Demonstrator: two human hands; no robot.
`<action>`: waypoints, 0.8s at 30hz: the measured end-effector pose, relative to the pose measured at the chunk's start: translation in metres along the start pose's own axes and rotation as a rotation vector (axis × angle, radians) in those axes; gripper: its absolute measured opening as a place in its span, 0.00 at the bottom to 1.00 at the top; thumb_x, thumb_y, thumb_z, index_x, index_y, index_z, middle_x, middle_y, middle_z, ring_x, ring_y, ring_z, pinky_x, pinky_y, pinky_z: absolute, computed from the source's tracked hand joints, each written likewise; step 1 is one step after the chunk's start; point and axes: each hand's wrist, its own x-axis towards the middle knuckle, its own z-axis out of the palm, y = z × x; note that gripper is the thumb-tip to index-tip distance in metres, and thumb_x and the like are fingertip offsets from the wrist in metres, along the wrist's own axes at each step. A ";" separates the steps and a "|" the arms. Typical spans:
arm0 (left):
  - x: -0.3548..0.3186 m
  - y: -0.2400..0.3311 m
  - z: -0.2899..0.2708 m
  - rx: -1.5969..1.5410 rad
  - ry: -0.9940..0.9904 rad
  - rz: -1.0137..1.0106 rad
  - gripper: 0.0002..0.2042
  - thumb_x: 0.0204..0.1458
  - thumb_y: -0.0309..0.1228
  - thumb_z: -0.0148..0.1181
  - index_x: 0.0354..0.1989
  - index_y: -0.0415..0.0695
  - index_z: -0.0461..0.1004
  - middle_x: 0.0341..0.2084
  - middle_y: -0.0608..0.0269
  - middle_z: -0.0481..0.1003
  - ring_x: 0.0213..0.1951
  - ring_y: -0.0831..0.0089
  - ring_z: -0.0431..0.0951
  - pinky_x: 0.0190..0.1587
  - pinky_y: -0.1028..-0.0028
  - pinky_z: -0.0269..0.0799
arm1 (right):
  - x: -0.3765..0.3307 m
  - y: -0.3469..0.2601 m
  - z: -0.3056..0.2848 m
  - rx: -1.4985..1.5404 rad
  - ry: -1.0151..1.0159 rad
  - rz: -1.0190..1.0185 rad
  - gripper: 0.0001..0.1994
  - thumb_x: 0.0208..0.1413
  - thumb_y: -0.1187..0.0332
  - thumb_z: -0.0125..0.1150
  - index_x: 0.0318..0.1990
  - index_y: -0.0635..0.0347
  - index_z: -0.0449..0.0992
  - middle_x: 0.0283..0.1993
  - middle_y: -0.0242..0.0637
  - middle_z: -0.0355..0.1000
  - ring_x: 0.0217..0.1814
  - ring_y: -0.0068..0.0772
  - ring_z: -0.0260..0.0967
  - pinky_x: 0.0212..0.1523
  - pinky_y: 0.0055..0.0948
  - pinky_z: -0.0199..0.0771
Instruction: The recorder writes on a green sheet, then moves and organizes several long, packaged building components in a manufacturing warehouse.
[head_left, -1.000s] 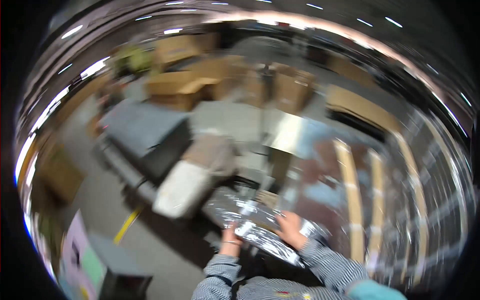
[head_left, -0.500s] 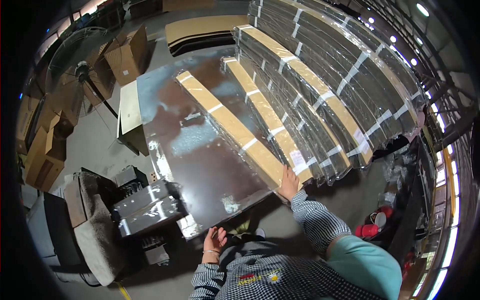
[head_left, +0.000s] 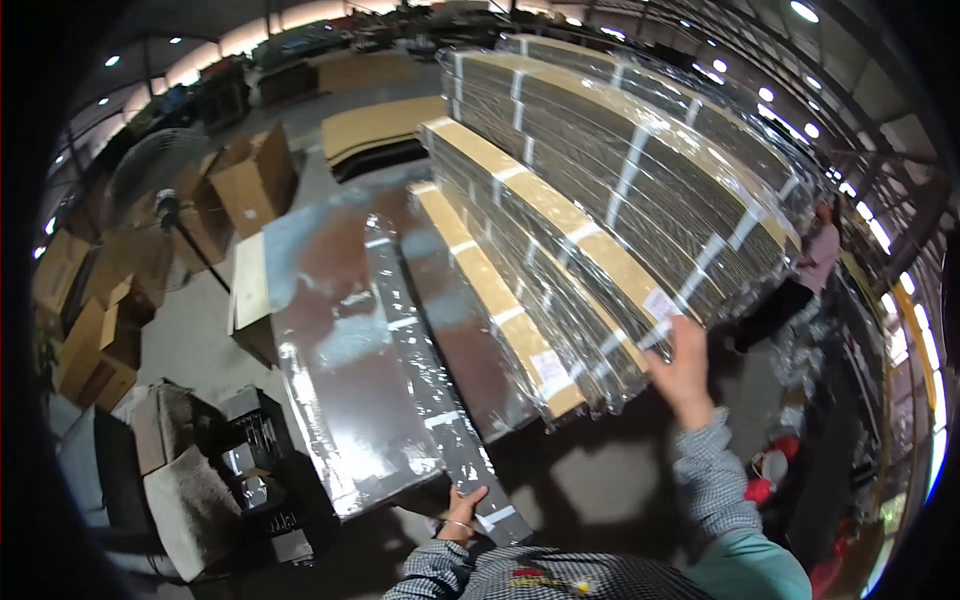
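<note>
A long, narrow bundle (head_left: 415, 345) in clear plastic wrap, dark grey side up with white tape bands, lies lengthwise on the worn brown and blue table (head_left: 340, 390). Its near end overhangs the table edge, where my left hand (head_left: 461, 514) grips it, thumb on top. To the right, my right hand (head_left: 684, 375) is raised with fingers apart, by the labelled near end of a cardboard-topped bundle (head_left: 575, 230); whether it touches is unclear. A slimmer cardboard-topped bundle (head_left: 505, 310) stands between the two.
Tall wrapped stacks (head_left: 610, 130) fill the far right, with another person (head_left: 815, 255) beside them. Left are a standing fan (head_left: 168, 205), open cartons (head_left: 105, 340) and a fleece-covered seat (head_left: 195, 510). Red containers (head_left: 770, 480) sit at lower right.
The nearest bundle has turned from cardboard side up to dark side up and come nearer. My left hand has taken hold of its end; my right hand has left it and moved right.
</note>
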 end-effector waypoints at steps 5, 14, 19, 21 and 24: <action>0.003 0.027 0.034 -0.457 -0.288 -0.255 0.18 0.53 0.28 0.64 0.51 0.39 0.72 0.43 0.56 0.79 0.46 0.59 0.79 0.52 0.56 0.75 | 0.022 0.118 0.015 0.089 -0.405 -0.036 0.47 0.31 0.62 0.74 0.65 0.63 0.62 0.55 0.53 0.64 0.56 0.55 0.64 0.57 0.43 0.66; -0.009 -0.009 0.065 0.171 -0.128 0.144 0.40 0.44 0.33 0.74 0.63 0.38 0.56 0.52 0.55 0.73 0.53 0.60 0.75 0.55 0.61 0.72 | -0.192 -0.077 0.071 -0.018 -0.488 -0.152 0.41 0.38 0.59 0.70 0.66 0.44 0.63 0.59 0.64 0.53 0.59 0.66 0.53 0.57 0.56 0.54; -0.007 -0.023 0.057 0.056 -0.144 -0.327 0.43 0.44 0.45 0.75 0.64 0.41 0.56 0.56 0.56 0.68 0.56 0.61 0.70 0.58 0.58 0.66 | -0.314 0.017 0.118 0.109 -0.726 -0.513 0.19 0.40 0.63 0.68 0.40 0.61 0.75 0.47 0.51 0.64 0.54 0.55 0.58 0.56 0.53 0.54; -0.007 0.007 0.068 -0.315 -0.198 -0.214 0.38 0.47 0.42 0.73 0.61 0.38 0.60 0.54 0.55 0.70 0.56 0.60 0.70 0.56 0.56 0.69 | -0.279 -0.009 0.107 0.178 -0.679 -0.340 0.25 0.38 0.62 0.71 0.43 0.65 0.70 0.50 0.54 0.62 0.57 0.58 0.56 0.58 0.56 0.53; 0.056 0.000 0.027 -0.103 0.170 -0.021 0.34 0.46 0.42 0.74 0.57 0.36 0.66 0.49 0.57 0.75 0.51 0.65 0.74 0.53 0.63 0.71 | -0.234 -0.068 0.147 0.171 -0.590 -0.120 0.36 0.35 0.59 0.75 0.52 0.65 0.64 0.53 0.54 0.62 0.59 0.58 0.56 0.59 0.52 0.55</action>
